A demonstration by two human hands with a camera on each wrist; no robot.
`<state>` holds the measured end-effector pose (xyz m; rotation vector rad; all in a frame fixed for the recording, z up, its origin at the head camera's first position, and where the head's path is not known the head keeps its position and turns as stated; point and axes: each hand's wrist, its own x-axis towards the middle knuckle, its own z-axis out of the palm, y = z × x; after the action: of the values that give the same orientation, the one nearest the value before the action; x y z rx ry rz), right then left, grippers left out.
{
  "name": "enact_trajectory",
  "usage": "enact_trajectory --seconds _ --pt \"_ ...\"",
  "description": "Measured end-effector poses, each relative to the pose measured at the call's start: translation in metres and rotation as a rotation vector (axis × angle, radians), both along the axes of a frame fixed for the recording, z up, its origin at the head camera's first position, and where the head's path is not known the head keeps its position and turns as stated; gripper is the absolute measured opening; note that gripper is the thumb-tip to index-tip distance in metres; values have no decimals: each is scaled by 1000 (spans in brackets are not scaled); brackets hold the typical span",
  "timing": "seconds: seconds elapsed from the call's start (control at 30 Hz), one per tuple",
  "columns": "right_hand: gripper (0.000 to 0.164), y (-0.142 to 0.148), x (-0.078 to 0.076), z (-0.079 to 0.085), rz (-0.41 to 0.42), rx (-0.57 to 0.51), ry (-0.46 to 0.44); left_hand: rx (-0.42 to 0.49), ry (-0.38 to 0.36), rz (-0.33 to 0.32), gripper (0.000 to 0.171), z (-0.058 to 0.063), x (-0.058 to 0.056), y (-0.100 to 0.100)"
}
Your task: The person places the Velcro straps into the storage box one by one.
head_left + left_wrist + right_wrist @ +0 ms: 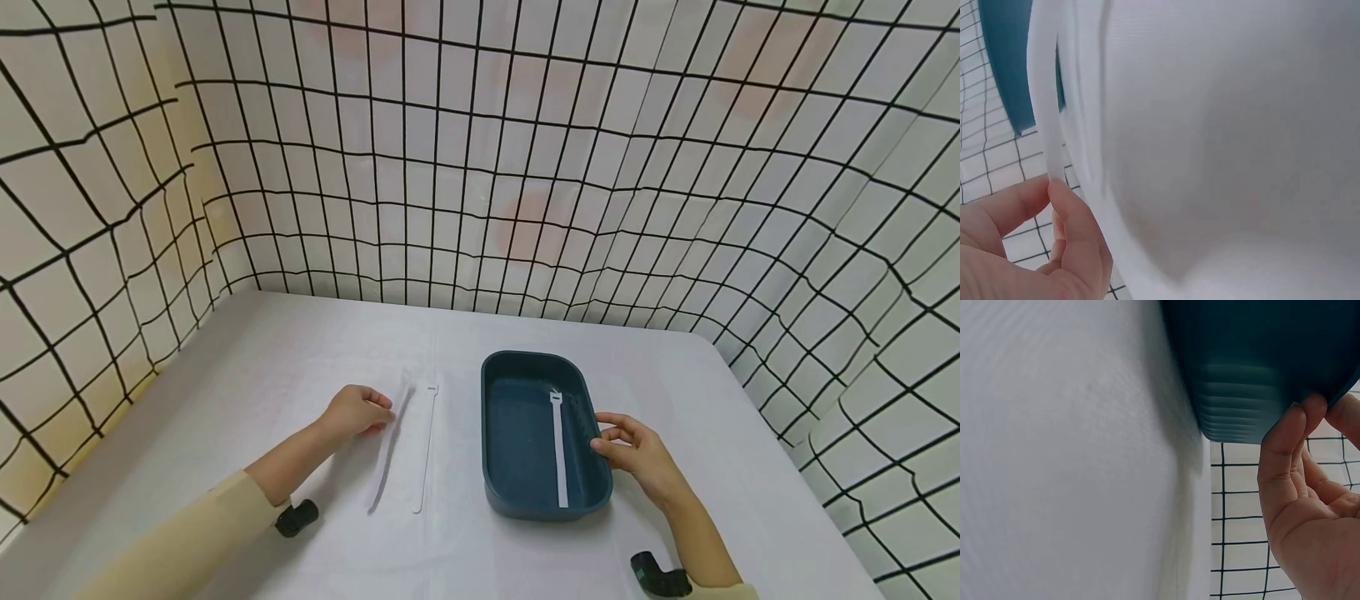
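Observation:
My left hand (352, 414) pinches a white cable strap (389, 454) between thumb and fingertips, just above the table. In the left wrist view the strap (1044, 81) rises from the fingertips as a soft, slightly bowed band. Beside it, a second white strap (428, 450) with a slotted head lies on the table. A dark blue rectangular bin (517, 433) stands to the right, and a third white strap (560, 454) lies lengthwise inside it, slotted head at the far end. At the bin's right side, my right hand (637, 454) grips the rim between thumb and fingers.
A white cloth covers the table (315, 333). Black grid netting (442, 175) over white sheeting encloses the back and both sides. Dark wrist cameras sit below the left hand (297, 518) and right hand (660, 577).

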<state>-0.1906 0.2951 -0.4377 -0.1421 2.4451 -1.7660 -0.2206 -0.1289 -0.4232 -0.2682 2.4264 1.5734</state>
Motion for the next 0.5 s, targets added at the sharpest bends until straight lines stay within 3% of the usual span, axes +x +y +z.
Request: enact_trajectory --seconds 0.5 --pt "51 0 0 0 -5 -9 6 272 -94 -27 27 12 4 3"
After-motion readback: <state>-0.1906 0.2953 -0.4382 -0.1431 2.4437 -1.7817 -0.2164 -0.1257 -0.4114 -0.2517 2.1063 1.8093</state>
